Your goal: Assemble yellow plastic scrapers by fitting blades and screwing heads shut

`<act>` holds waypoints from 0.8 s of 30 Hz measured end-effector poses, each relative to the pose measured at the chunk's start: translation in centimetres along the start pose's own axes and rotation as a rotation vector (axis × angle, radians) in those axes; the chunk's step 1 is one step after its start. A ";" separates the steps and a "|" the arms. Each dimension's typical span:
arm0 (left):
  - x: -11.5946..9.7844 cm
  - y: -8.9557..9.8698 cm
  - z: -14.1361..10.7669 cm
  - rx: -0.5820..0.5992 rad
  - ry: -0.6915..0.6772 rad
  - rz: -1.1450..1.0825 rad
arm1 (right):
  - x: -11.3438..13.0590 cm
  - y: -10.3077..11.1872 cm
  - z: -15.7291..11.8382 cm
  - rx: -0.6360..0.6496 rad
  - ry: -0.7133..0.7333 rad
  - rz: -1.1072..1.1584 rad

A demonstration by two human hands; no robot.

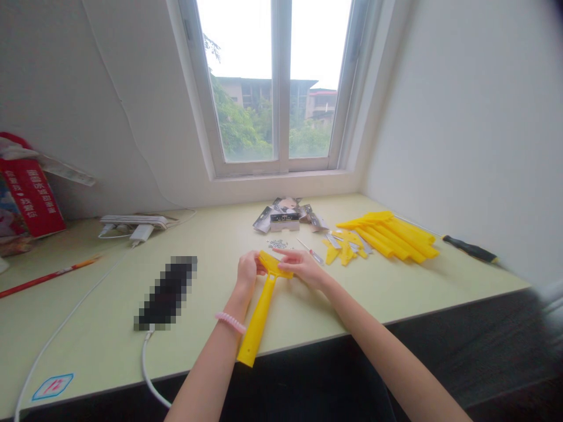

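Note:
Both hands hold a yellow plastic scraper (261, 316) by its wide head, its long handle slanting down toward me past the table's front edge. My left hand (248, 271) grips the left side of the head, fingers curled and partly hidden behind it. My right hand (303, 268) closes on the right side, thumb against the head and index finger reaching along its top. Just beyond the hands is a pile of small metal screws (277, 243). A small screwdriver (311, 252) lies to the right, beside loose yellow head pieces (346, 249) mixed with metal blades.
Several yellow handles (400, 237) are stacked at right, near a long black-handled screwdriver (470, 248). Card packages (285, 221) lie below the window. At left are a pixelated dark phone-like object (167, 296) on a cable, a power strip (132, 220) and a red stick (48, 276).

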State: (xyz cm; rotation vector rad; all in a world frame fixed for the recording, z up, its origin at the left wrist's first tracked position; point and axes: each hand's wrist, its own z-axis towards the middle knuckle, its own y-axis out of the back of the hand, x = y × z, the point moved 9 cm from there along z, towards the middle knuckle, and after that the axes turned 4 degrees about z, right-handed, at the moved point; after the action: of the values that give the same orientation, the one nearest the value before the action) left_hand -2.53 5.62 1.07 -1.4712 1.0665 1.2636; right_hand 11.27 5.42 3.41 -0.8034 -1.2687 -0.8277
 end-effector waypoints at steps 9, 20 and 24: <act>0.2 -0.2 -0.1 0.015 0.015 -0.012 | 0.2 0.1 -0.1 -0.003 -0.008 -0.048; 0.3 -1.3 -0.1 0.132 -0.011 -0.043 | -0.4 0.8 0.0 -0.028 -0.018 0.033; 0.0 -2.5 -0.5 0.250 -0.028 -0.041 | -0.8 1.7 0.2 -0.087 -0.027 0.097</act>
State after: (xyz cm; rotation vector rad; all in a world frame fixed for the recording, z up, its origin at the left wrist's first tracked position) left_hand -0.03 5.71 1.31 -1.2757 1.1254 1.0764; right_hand 12.57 6.43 2.55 -0.9413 -1.2143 -0.8003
